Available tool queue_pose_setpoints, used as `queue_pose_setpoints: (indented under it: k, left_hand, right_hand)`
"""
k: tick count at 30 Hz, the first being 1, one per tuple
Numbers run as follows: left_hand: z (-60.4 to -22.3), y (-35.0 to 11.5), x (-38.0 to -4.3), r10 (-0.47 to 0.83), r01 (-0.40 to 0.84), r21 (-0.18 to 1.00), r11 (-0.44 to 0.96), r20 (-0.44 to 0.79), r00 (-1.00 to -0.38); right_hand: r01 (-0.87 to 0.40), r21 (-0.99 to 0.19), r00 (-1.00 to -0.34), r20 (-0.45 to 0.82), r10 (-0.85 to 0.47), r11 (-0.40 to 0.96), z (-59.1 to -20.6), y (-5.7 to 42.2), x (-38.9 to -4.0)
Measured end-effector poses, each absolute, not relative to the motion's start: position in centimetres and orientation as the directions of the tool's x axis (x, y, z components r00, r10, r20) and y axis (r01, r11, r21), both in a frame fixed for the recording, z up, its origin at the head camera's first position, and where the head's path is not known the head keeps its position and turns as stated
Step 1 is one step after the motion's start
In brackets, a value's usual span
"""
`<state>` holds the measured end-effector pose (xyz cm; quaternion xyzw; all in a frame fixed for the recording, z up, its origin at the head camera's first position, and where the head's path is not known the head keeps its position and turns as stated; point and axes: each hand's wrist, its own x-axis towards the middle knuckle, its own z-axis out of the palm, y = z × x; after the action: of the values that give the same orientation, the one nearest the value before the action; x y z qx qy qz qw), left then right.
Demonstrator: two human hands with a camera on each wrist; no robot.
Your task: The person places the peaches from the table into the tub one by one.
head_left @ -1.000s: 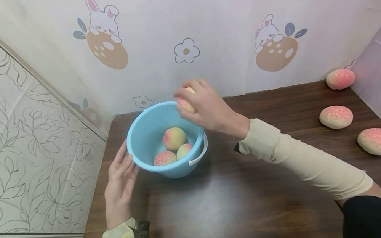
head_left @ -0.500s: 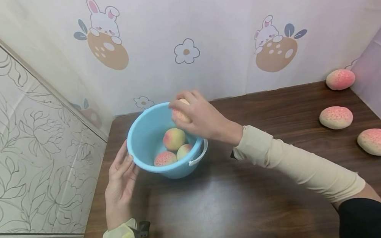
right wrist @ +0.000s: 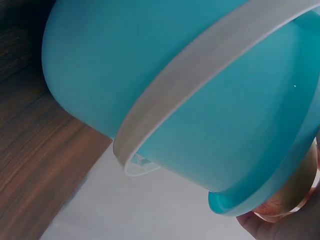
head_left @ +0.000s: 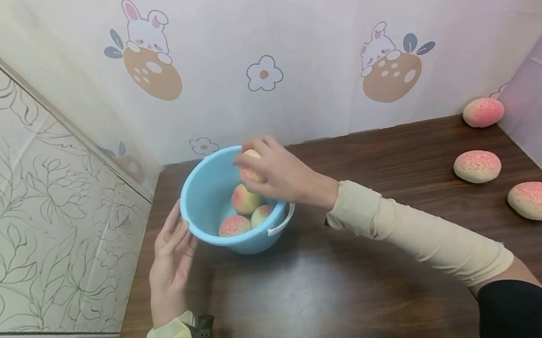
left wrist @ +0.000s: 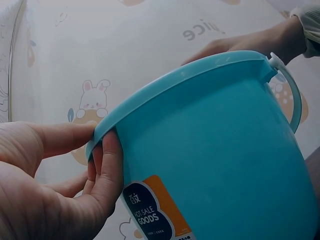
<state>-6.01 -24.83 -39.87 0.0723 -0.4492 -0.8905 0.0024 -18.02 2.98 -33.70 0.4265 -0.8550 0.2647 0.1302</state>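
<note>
A light blue bucket (head_left: pixel 210 196) with a white handle (head_left: pixel 282 221) stands on the dark wood table. My left hand (head_left: pixel 172 257) pinches its left rim, thumb over the edge and fingers beneath, as the left wrist view shows. Over the bucket's mouth, my right hand (head_left: pixel 276 171) grips a pink-speckled peach (head_left: pixel 252 165). Several peaches lie inside: a yellow-pink one (head_left: pixel 246 198), a speckled one (head_left: pixel 234 226) and a pale one (head_left: pixel 261 215). In the right wrist view the held peach (right wrist: pixel 285 195) shows partly behind the bucket's rim, next to the fingers.
Three more peaches rest toward the table's right side: one in the back corner (head_left: pixel 483 112), a middle one (head_left: pixel 477 166) and a front one (head_left: pixel 539 201). A patterned wall (head_left: pixel 313 94) stands behind the bucket, and a flower-patterned panel (head_left: pixel 50 212) on the left.
My right hand has moved left and down with the peach, from the bucket's right rim to over its opening. The left hand and the bucket have stayed in place.
</note>
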Motion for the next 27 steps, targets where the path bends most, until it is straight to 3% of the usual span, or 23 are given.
queue_pose_setpoints:
  k: [8, 16, 27]
  left_hand:
    - [-39.9, -24.9, -6.0, -0.067, -0.067, 0.810, -0.583, -0.130, -0.989]
    - [-39.9, -25.0, -6.0, -0.056, -0.070, 0.815, -0.576, -0.124, -0.991]
    - [-39.8, -25.0, -6.1, -0.047, -0.074, 0.827, -0.557, -0.121, -0.992]
  right_hand:
    - [-0.837, -0.318, -0.545, 0.406, -0.734, 0.446, -34.1, 2.4, -18.2]
    - [-0.825, -0.349, -0.555, 0.354, -0.753, 0.445, -33.9, 1.6, -18.3]
    - [-0.864, -0.263, -0.493, 0.261, -0.830, 0.431, -33.7, -1.0, -18.5]
